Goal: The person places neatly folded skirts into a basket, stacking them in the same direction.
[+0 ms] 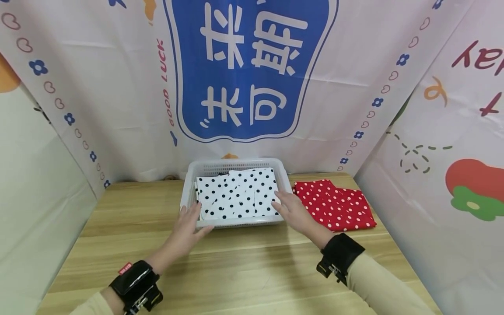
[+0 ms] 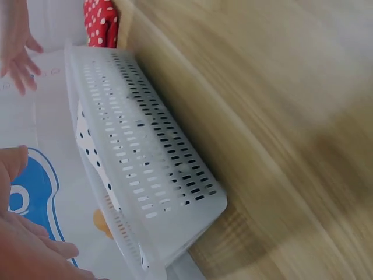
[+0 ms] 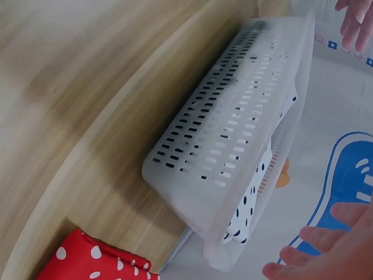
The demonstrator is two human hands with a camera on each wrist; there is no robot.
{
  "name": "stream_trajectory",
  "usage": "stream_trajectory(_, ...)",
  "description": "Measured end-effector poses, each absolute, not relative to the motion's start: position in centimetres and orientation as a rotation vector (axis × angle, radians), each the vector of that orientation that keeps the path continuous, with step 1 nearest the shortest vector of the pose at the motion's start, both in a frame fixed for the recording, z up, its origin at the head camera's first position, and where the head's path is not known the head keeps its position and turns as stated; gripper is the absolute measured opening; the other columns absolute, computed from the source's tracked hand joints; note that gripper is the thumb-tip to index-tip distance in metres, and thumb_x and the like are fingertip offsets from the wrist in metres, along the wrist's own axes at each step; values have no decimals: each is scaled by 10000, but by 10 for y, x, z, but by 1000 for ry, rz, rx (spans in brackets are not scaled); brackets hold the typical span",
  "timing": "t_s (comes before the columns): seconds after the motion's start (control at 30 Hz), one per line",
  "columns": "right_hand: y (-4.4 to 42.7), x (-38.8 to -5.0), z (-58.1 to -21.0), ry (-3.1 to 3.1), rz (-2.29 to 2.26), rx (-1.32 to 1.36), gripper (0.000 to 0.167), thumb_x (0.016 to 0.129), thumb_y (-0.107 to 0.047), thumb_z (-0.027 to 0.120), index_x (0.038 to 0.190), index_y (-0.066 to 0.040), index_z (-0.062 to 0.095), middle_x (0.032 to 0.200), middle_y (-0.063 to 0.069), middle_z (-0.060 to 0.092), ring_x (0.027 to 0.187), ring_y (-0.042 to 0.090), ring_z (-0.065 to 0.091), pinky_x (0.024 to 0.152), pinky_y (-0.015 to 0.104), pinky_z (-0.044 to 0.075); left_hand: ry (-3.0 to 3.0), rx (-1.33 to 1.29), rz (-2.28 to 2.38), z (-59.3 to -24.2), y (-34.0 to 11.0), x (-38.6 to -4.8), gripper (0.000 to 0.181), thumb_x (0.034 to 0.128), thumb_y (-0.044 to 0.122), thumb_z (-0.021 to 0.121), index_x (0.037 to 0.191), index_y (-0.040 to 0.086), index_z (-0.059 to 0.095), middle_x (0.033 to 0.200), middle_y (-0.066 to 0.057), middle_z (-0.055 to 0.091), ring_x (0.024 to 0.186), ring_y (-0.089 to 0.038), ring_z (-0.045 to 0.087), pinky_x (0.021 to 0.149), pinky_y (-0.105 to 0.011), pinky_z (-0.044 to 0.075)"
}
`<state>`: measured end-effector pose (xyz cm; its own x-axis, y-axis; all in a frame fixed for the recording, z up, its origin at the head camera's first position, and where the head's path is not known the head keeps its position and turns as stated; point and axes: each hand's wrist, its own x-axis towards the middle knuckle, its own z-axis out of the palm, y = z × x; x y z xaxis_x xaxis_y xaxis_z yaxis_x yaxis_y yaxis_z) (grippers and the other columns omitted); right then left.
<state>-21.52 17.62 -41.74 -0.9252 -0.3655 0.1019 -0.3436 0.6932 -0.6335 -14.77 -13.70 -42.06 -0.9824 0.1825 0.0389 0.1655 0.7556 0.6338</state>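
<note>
A folded white cloth with black dots (image 1: 236, 194) lies inside a white perforated plastic basket (image 1: 236, 223). My left hand (image 1: 185, 232) is over the basket's front left corner, fingers spread and holding nothing. On the other side, my right hand (image 1: 293, 211) hovers by the right rim with its fingers extended, also holding nothing. Both wrist views show the basket's slotted side, with the left hand (image 2: 35, 239) and the right hand (image 3: 332, 248) apart from it. A folded red cloth with white dots (image 1: 334, 205) lies on the table right of the basket.
The wooden table (image 1: 236, 271) runs back to a printed white curtain (image 1: 130, 109) with blue lettering. Similar fabric hangs along the left and right sides. The basket stands near the table's back edge.
</note>
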Motion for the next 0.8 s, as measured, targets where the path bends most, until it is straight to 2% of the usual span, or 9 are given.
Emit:
stream_trajectory(0.13,175,-203,-419,2899,-909,-638,586,1010,-336,509,1466,10,387,1520,248,317,1404,460,231,1115,604,208,2966,325,993,-425,-133,-138,817,937,287,637,1488,-103,177,1541,-324,79,1387,-565,-14,1047,-723,13)
stream_trajectory(0.33,176,-186,-424,2963,-708,-692,619,1000,-424,497,1486,-57,386,1568,201,233,1422,477,152,1101,658,153,3057,368,907,-434,-128,-126,813,907,301,674,1472,-102,250,1525,-333,146,1380,-576,42,1021,-748,72)
stream_trajectory(0.8,181,-163,-431,3007,-524,-771,641,988,-459,497,1482,-61,395,1563,218,232,1423,477,143,1081,684,162,3037,341,906,-459,-131,-108,807,911,334,661,1467,-100,268,1514,-342,175,1368,-592,54,995,-776,89)
